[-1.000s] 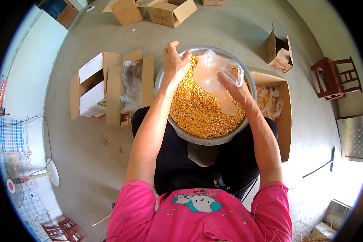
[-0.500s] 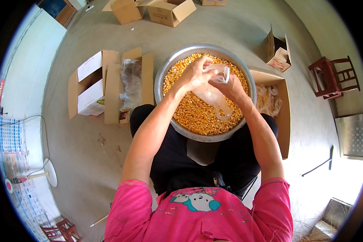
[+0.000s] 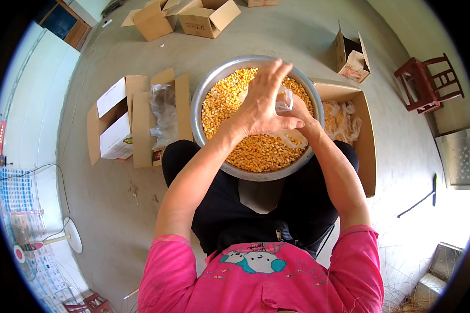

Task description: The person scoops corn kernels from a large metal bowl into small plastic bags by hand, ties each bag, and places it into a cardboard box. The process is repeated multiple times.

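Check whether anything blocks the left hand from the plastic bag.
Nothing visible stands between the left hand and the plastic bag: it shows between spread thumb and fingers, with the right hand beside it. What lies behind the left palm is hidden.

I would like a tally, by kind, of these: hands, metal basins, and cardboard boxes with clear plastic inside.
Hands: 2 (left hand, right hand)
Metal basin: 1
Boxes with clear plastic: 2 (left box, right box)
Total: 5
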### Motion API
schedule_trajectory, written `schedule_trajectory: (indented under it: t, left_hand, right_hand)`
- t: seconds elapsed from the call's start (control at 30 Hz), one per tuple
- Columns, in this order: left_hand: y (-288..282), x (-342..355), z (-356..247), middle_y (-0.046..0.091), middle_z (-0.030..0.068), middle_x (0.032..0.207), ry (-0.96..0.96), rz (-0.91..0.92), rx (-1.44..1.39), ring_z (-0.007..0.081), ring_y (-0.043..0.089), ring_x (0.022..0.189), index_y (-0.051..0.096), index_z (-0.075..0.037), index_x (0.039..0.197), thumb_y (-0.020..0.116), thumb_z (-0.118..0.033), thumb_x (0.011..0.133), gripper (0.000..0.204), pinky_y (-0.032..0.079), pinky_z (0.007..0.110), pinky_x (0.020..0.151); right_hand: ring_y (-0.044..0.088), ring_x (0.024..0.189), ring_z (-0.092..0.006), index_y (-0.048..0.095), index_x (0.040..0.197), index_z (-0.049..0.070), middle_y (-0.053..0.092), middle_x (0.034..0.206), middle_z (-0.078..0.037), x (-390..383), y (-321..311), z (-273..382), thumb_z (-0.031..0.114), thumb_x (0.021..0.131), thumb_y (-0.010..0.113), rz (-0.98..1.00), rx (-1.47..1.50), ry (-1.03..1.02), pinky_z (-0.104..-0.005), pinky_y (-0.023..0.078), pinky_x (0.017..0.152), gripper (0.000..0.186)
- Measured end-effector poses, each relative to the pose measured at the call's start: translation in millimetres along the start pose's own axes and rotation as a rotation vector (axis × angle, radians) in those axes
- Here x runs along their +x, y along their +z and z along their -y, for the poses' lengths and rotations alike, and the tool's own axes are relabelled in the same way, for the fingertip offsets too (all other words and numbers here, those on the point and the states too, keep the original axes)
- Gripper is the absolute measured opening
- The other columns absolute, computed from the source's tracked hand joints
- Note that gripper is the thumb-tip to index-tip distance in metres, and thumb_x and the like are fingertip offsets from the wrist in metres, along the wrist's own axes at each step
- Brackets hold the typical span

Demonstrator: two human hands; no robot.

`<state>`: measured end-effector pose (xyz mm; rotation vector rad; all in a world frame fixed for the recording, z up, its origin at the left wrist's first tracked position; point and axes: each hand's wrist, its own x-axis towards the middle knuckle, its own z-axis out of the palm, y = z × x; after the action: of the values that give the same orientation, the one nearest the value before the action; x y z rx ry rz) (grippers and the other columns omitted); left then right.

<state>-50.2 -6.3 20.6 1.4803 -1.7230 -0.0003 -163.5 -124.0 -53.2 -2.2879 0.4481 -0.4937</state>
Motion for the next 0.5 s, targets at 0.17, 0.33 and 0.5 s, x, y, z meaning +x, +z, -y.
schedule_trajectory:
  t: [0.17,0.33,0.5]
  left_hand:
    - [18,-8,17,0.055,0.0191,0.121,-0.159,0.073,-0.157,0.0319,0.054,0.113,0.042,-0.005,0.130,0.066,-0.019,0.084,0.054,0.044,0.041,0.096]
    - [4,-9,33,0.065,0.0090,0.094,-0.435,0.050,-0.399,0.0172,0.063,0.087,0.057,-0.001,0.114,0.045,-0.004,0.096,0.022,0.051,0.031,0.081]
    - [-14,0,35,0.058,0.0017,0.079,-0.744,-0.112,-0.885,0.0081,0.054,0.065,0.057,-0.002,0.106,0.044,-0.004,0.095,0.017,0.047,0.022,0.063]
  right_hand:
    - [0.065,0.081,-0.0317,0.068,0.088,0.009,0.068,0.086,-0.013,4,6,-11,0.031,0.080,0.063,0.046,-0.239,0.010,-0.0436,0.051,0.071,0.024]
    - [0.064,0.075,-0.0364,0.065,0.082,0.005,0.065,0.074,-0.018,4,-12,23,0.032,0.082,0.061,0.134,-0.288,0.132,-0.0451,0.050,0.071,0.026]
    - [0.062,0.078,-0.0397,0.062,0.086,0.005,0.064,0.079,-0.020,4,-12,14,0.024,0.085,0.056,-0.070,-0.248,0.121,-0.0470,0.048,0.072,0.021]
